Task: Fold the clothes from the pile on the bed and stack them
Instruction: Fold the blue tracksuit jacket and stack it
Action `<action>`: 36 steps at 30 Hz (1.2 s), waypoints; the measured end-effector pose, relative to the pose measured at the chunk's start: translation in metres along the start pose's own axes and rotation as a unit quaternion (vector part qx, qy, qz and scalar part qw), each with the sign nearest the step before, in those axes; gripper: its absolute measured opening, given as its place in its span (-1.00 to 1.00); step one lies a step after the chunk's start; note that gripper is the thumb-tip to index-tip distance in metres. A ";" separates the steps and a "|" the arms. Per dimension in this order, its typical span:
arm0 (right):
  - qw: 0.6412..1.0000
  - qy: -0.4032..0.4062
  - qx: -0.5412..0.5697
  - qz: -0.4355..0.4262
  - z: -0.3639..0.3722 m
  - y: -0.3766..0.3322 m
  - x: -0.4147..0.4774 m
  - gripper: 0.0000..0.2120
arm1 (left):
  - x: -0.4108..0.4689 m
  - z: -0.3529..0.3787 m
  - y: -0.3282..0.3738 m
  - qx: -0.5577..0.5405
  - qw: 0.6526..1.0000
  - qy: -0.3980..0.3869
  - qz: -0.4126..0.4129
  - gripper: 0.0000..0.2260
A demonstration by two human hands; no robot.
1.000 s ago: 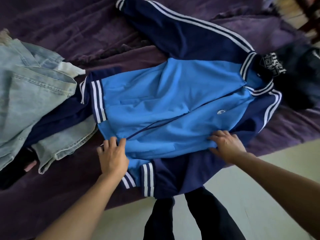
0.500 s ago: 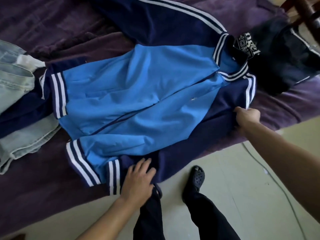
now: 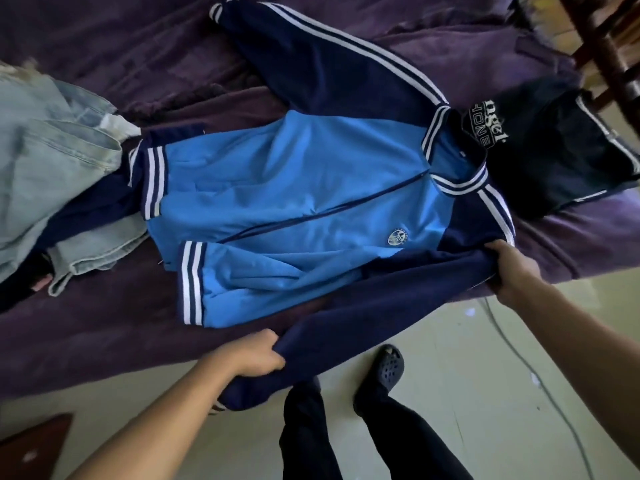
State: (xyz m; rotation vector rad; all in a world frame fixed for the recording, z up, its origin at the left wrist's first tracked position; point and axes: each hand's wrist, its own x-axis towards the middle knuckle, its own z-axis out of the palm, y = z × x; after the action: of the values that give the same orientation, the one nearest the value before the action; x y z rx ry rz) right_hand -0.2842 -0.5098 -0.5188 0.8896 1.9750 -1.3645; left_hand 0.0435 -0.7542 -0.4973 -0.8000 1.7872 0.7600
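Head view: one blue track jacket, light blue front, navy sleeves with white stripes, zip closed, round chest badge, lying flat and front-up on a purple bedspread. Far sleeve spread away across the bed; near navy sleeve stretched taut along the bed edge between both hands. Left hand: fingers closed around the sleeve near its cuff end. Right hand: fingers closed on the sleeve at the shoulder. Light denim garment, crumpled, to the left, overlapping the jacket hem. Dark printed garment just beside the collar. Below: pale floor, dark trouser legs, one dark clog.
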 end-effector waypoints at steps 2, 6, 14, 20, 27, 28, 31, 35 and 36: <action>1.000 0.013 -0.005 0.004 0.003 -0.005 -0.004 -0.73 | -0.014 -0.027 -0.009 -0.040 0.999 -0.007 0.005 -0.91; 1.000 -0.006 0.013 0.014 0.013 -0.032 -0.002 -0.83 | -0.014 -0.100 -0.034 -0.167 0.975 0.145 0.025 -0.86; 0.987 -0.152 0.053 -0.025 0.089 -0.084 -0.013 -0.74 | 0.059 -0.160 -0.068 -0.230 0.880 0.409 -0.069 -0.45; 0.759 -0.034 -0.501 -0.414 0.123 -0.048 -0.007 -0.34 | 0.075 -0.096 -0.085 0.060 0.914 0.397 -0.059 -0.20; 0.604 -0.123 -0.670 -0.413 0.181 -0.021 -0.009 -0.22 | 0.110 -0.152 -0.106 0.154 0.857 0.489 -0.044 -0.42; 0.594 -0.125 -0.677 -0.417 0.177 -0.015 -0.011 -0.18 | 0.111 -0.153 -0.103 0.172 0.861 0.477 -0.034 -0.57; 0.548 -0.150 -0.686 -0.455 0.162 0.014 -0.016 -0.12 | 0.112 -0.161 -0.096 0.118 0.854 0.505 0.026 -0.88; 0.534 -0.151 -0.620 -0.554 0.161 0.036 -0.014 -0.56 | 0.076 -0.195 -0.084 -0.317 0.803 0.492 0.113 -0.80; 0.556 -0.144 -0.590 -0.568 0.160 0.034 -0.015 -0.62 | 0.063 -0.205 -0.082 -0.456 0.749 0.467 0.116 -0.80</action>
State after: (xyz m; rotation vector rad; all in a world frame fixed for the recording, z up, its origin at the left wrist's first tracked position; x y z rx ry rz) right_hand -0.2349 -0.6550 -0.5769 -1.3535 2.4392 -0.1672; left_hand -0.0171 -0.9760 -0.5041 -1.8773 2.3855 1.6650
